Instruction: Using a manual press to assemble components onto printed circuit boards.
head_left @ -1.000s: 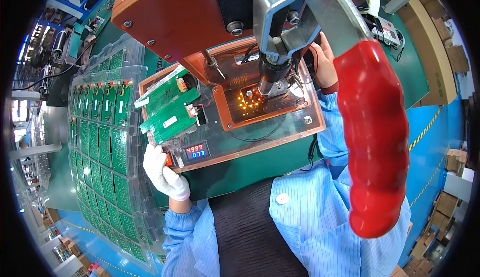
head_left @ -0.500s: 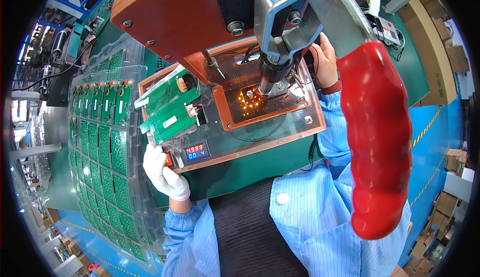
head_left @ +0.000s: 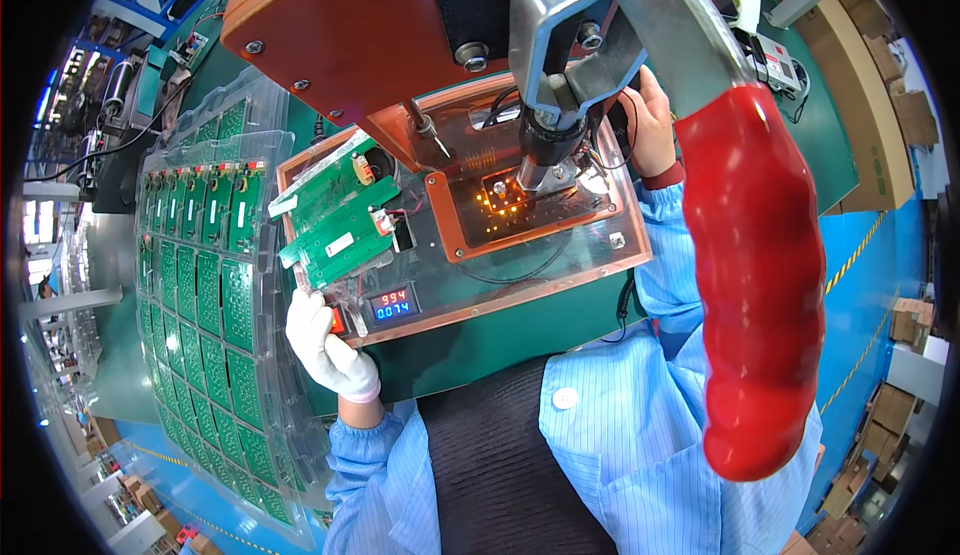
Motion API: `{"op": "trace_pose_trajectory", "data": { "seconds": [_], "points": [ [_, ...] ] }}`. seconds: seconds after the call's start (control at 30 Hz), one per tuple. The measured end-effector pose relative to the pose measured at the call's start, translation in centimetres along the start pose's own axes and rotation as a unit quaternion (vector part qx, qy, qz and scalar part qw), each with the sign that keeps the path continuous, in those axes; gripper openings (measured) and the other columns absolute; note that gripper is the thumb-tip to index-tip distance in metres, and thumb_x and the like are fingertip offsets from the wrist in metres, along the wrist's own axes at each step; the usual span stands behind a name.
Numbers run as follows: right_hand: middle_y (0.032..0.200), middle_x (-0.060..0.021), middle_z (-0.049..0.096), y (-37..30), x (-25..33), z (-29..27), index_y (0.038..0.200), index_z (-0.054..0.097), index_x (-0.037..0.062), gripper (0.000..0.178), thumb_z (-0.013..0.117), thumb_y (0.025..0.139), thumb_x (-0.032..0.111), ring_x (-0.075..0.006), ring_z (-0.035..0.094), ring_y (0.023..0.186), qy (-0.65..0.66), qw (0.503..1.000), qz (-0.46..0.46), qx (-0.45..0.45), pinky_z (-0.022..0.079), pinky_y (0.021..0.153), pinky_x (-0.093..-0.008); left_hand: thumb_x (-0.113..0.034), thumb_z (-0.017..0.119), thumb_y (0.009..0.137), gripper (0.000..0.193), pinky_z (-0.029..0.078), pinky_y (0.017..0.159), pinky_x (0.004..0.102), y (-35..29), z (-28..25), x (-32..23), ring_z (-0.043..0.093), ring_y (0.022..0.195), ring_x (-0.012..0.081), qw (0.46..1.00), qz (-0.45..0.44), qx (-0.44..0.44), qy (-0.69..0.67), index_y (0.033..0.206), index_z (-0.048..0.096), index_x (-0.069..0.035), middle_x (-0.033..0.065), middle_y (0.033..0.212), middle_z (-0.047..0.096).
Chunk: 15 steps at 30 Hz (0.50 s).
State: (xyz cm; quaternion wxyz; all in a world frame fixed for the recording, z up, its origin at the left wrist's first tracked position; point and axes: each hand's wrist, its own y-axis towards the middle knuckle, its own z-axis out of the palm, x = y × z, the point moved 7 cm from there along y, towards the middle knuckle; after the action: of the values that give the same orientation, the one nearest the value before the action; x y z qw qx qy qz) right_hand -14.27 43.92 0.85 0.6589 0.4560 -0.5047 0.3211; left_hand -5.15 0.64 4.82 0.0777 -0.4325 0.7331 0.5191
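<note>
My left hand [head_left: 328, 347], in a white glove, is at the near left corner of a clear-topped test fixture [head_left: 520, 295]. Its fingers curl closed over that corner, beside a red switch [head_left: 337, 321]. My bare right hand [head_left: 652, 127] is at the fixture's far right side, its fingers bent round a dark part; the clamp's metalwork and cables partly hide it. Two green circuit boards [head_left: 340, 240] with white labels lie on the fixture's left. Amber lights [head_left: 498, 205] glow under the orange-framed window. A small digital meter [head_left: 392, 303] shows red and blue digits.
A toggle clamp's thick red handle [head_left: 755, 285] looms at the right, close to view. Overhead is an orange press plate [head_left: 330, 35] with bolts. Clear trays [head_left: 285, 385] of green boards stand at the left. A grey device [head_left: 775, 63] and a carton [head_left: 850, 105] are at the far right.
The readings on the meter have changed, and the amber light pattern differs slightly. Both hands, the boards and the clamp stay where they were.
</note>
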Motion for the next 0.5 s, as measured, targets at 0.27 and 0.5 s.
{"op": "trace_pose_trajectory", "data": {
  "seconds": [0.27, 0.5],
  "points": [
    [0.097, -0.0052, 0.058, 0.1, -0.5, 0.1, 0.111, 0.051, -0.004, 0.028, 0.05, 0.088, 0.01, -0.0117, 0.052, 0.087, -0.007, 1.0, 0.001, -0.005, 0.043, 0.078, -0.0249, -0.019, 0.044, 0.093, 0.026, 0.037, 0.099, 0.0463, -0.1, 0.0, 0.0, 0.051, 0.114, 0.0365, 1.0, -0.002, -0.002, 0.006, 0.104, 0.056, 0.001, 0.0198, 0.113, 0.057],
    [0.095, -0.0051, 0.058, 0.1, -0.2, -0.1, 0.11, 0.051, -0.0037, 0.027, 0.05, 0.087, 0.01, -0.0116, 0.052, 0.085, -0.01, 1.0, -0.007, -0.011, 0.043, 0.077, -0.0249, -0.018, 0.043, 0.093, 0.026, 0.037, 0.1, 0.0465, 0.1, 0.0, 0.0, 0.051, 0.114, 0.0368, 1.0, 0.0, 0.0, 0.0, 0.104, 0.056, 0.002, 0.0202, 0.113, 0.057]
  ]
}}
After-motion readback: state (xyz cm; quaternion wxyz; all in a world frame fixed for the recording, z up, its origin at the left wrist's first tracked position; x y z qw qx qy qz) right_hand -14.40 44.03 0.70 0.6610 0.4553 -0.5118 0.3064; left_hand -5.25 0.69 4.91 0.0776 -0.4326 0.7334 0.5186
